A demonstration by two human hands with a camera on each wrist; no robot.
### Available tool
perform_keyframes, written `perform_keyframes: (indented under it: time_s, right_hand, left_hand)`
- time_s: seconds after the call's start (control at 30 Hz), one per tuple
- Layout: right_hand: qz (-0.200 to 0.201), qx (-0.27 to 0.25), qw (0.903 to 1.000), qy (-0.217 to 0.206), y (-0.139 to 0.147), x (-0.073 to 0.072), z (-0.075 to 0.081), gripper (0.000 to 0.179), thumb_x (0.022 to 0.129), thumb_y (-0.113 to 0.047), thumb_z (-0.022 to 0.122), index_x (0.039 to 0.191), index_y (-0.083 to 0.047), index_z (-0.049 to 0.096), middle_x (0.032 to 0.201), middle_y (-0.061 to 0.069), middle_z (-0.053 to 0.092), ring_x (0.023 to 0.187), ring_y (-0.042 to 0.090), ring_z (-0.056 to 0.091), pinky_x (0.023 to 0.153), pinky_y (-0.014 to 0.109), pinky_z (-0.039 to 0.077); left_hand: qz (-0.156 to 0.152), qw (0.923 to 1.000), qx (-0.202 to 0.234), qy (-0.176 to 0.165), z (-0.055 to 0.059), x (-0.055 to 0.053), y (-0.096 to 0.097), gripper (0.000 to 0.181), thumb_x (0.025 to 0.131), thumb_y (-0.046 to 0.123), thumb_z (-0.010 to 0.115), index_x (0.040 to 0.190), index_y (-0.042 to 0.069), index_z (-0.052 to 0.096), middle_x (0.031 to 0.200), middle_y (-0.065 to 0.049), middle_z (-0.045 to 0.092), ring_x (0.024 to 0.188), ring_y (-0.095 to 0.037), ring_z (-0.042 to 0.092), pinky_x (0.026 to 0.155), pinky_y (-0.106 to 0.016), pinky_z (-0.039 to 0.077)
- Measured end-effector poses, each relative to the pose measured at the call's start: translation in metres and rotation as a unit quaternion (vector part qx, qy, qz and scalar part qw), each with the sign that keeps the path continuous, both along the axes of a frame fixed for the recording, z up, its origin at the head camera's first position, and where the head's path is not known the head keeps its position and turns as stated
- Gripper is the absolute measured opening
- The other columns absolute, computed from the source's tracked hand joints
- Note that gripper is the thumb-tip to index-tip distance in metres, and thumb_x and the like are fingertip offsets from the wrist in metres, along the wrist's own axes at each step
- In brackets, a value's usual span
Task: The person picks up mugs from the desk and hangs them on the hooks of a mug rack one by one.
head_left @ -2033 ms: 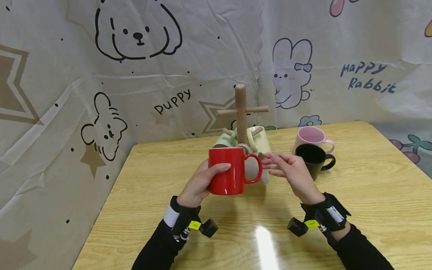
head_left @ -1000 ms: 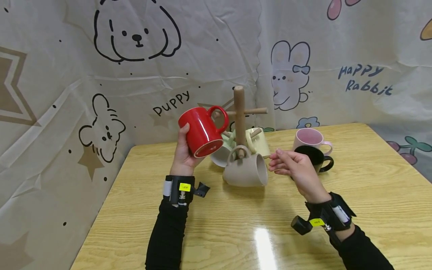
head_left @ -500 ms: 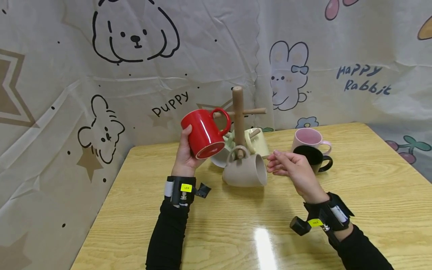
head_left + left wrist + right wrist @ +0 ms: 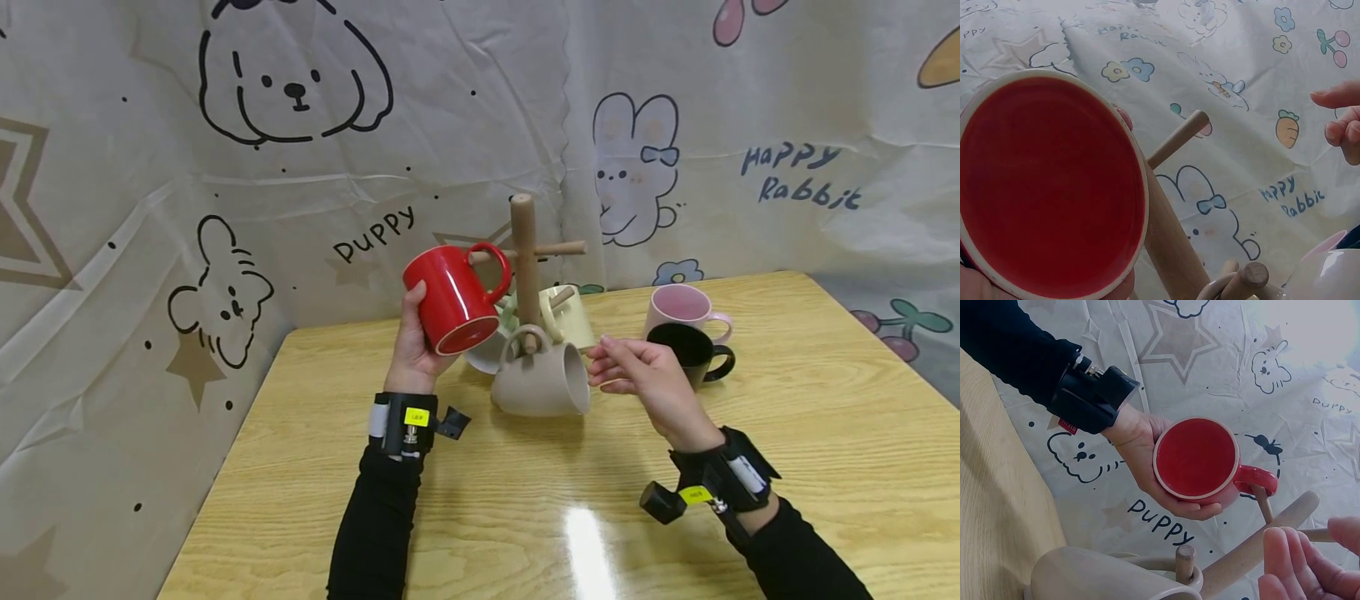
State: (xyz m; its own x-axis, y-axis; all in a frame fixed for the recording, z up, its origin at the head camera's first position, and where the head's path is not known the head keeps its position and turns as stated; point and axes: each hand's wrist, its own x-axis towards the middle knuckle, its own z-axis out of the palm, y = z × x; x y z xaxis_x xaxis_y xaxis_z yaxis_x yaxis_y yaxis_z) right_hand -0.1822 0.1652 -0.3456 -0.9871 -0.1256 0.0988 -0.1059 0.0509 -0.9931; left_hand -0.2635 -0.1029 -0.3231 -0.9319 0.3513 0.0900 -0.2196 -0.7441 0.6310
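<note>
My left hand [image 4: 417,350] grips a red mug [image 4: 452,302] round its body, tilted with its base toward me. In the right wrist view, the mug's handle [image 4: 1259,479] loops about an upper peg of the wooden mug tree [image 4: 523,225]. Below, a beige mug [image 4: 543,383] hangs sideways by its handle on a lower peg. A pale yellow mug [image 4: 573,317] and a pale green mug [image 4: 487,350], mostly hidden, hang behind it. My right hand [image 4: 652,379] holds nothing; its loosely bent fingers are close to the beige mug's mouth.
A pink mug [image 4: 678,305] and a black mug [image 4: 690,350] stand upright on the wooden table [image 4: 487,517], right of the tree. Another upper peg [image 4: 561,248] points right. A printed cloth [image 4: 337,192] hangs behind the table.
My left hand has raised the red mug from in front of the tree to its upper left peg and tilted it. Lately it is nearly still. My right hand has barely shifted.
</note>
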Motion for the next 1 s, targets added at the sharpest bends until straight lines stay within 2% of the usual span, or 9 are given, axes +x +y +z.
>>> perform_keyframes:
  time_s: [0.23,0.4,0.53,0.77,1.0]
  right_hand:
    - [-0.002,-0.007,1.0,0.002,0.0,0.0,-0.001,0.043,0.094,-0.037,0.049,0.102,0.004,0.061,0.082,-0.005,0.068,0.077,0.008,0.065,0.071,0.025,0.055]
    - [-0.001,-0.01,0.9999,0.002,0.0,0.0,-0.001,0.045,0.094,-0.036,0.049,0.103,0.006,0.06,0.082,-0.006,0.068,0.076,0.007,0.065,0.07,0.025,0.055]
    - [-0.002,-0.009,1.0,0.0,-0.001,0.0,-0.001,0.045,0.094,-0.037,0.049,0.103,0.006,0.059,0.081,-0.006,0.067,0.076,0.008,0.065,0.07,0.025,0.055]
    - [0.006,-0.01,0.9999,0.001,-0.003,0.001,-0.002,0.049,0.095,-0.035,0.048,0.106,0.012,0.056,0.079,-0.007,0.066,0.075,0.008,0.064,0.07,0.026,0.055]
    - [0.01,-0.015,0.9998,-0.002,-0.003,0.0,-0.003,0.044,0.094,-0.034,0.05,0.103,0.008,0.059,0.079,-0.006,0.067,0.074,0.008,0.064,0.07,0.026,0.055]
  left_hand:
    - [0.0,0.9999,-0.002,-0.016,-0.005,-0.005,0.009,0.086,0.057,0.047,0.083,0.125,0.016,0.041,0.114,0.0,0.053,0.103,-0.015,0.052,0.081,-0.026,0.052]
    - [0.007,0.9994,0.003,-0.032,-0.008,-0.008,0.015,0.09,0.054,0.048,0.085,0.125,0.016,0.04,0.115,0.0,0.052,0.105,-0.015,0.05,0.081,-0.026,0.052]
    - [0.001,0.9991,0.013,-0.04,-0.009,-0.01,0.018,0.09,0.054,0.046,0.085,0.126,0.016,0.04,0.116,0.0,0.052,0.106,-0.015,0.049,0.082,-0.027,0.052]
    - [-0.001,0.9993,0.009,-0.036,-0.013,-0.012,0.02,0.092,0.055,0.049,0.084,0.128,0.017,0.038,0.118,-0.001,0.05,0.108,-0.016,0.047,0.082,-0.027,0.052]
    - [-0.004,1.0,-0.001,-0.008,-0.018,-0.012,0.024,0.088,0.059,0.052,0.08,0.129,0.019,0.037,0.12,0.0,0.048,0.112,-0.017,0.044,0.081,-0.026,0.052]
